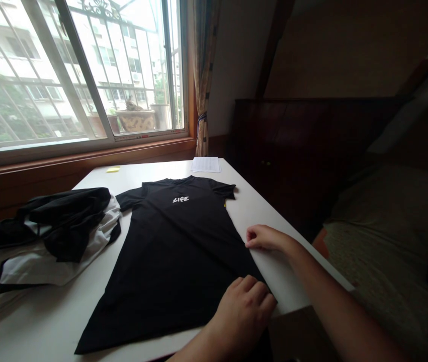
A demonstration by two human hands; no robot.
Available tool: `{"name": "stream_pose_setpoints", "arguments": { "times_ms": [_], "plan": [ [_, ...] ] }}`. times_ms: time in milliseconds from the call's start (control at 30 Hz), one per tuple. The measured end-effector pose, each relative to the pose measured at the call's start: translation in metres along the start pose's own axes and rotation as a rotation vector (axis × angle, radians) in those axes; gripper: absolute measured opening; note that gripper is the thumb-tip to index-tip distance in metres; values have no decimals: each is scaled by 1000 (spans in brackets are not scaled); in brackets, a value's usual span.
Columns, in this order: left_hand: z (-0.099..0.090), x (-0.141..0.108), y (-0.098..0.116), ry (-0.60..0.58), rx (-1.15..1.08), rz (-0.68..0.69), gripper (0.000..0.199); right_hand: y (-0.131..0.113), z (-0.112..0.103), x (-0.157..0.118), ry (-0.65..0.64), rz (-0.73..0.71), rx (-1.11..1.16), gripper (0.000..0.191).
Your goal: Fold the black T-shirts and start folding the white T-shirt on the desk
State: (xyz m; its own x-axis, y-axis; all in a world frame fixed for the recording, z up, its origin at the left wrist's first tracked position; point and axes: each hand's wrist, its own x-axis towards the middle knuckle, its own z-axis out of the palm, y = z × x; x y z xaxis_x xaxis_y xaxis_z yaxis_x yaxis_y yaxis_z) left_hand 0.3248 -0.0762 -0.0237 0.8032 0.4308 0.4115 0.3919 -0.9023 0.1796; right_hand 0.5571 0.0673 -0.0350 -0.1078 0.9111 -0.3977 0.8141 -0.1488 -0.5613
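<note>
Black short-sleeved T-shirt (pixel 176 251) laid out flat on the white table (pixel 287 281), mid-view. Clock is read from shirt centre, 12 = far side. Collar at 12, hem toward 6, sleeves at 11 and 1. White print (pixel 180 199) on the upper part, just below the collar. Light creases run across the body.

Right hand (pixel 264 238): at 3, thumb and forefinger closed on the shirt's side edge, pinching it. Left hand (pixel 244 306): at 5, back up, fingers bent over the hem corner, touching fabric. Undersides hidden, so can't tell if it's clenched on the cloth or just resting. Hands are apart.

Pile of black and white clothes (pixel 59 236) at 9 to 10, crumpled, just beside the shirt, near the sleeve at 11. Yellow sticky note (pixel 113 170) at 11, toward the table's far edge. Printed paper sheets (pixel 206 164) at 12 to 1, just past the collar; text too small to read.

Off the table: sliding window (pixel 85 75) at 10 to 11, metal bars and a patterned planter (pixel 136 120) outside it. Tied-back curtain (pixel 201 80) at 12. Dark wooden cabinet (pixel 296 151) at 2, poorly lit. Patterned bedding (pixel 372 256) at 3, beyond the right forearm.
</note>
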Motion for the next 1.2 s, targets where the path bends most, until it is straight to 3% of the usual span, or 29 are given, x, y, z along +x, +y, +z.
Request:
{"name": "stream_pose_setpoints", "arguments": {
  "times_ms": [133, 333, 467, 600, 767, 967, 1100, 1200],
  "plan": [
    [8, -2, 0, 36, -89, -43, 9, -1, -2, 0, -23, 6, 16, 15],
    [16, -11, -3, -28, -77, 41, 22, -13, -15, -2, -32, -22, -10, 11],
    [14, -13, -5, -60, -67, 66, 24, -33, -20, 16, 184, -72, -74, 13],
    [13, -13, -6, -56, -27, 86, 24, -55, -18, 53, 417, -77, -146, 19],
    [19, -14, -9, -31, -3, 108, 21, -69, -19, 95, 540, -19, -178, 21],
    [37, -13, -11, 55, 42, 115, 19, -75, -30, 125, 552, 50, -170, 17],
    [52, -13, -13, 143, 88, 114, 19, -75, -39, 140, 503, 55, -155, 9],
    [62, -10, -14, 138, 97, 135, 21, -68, -47, 149, 455, 30, -123, 7]
  ]
}}
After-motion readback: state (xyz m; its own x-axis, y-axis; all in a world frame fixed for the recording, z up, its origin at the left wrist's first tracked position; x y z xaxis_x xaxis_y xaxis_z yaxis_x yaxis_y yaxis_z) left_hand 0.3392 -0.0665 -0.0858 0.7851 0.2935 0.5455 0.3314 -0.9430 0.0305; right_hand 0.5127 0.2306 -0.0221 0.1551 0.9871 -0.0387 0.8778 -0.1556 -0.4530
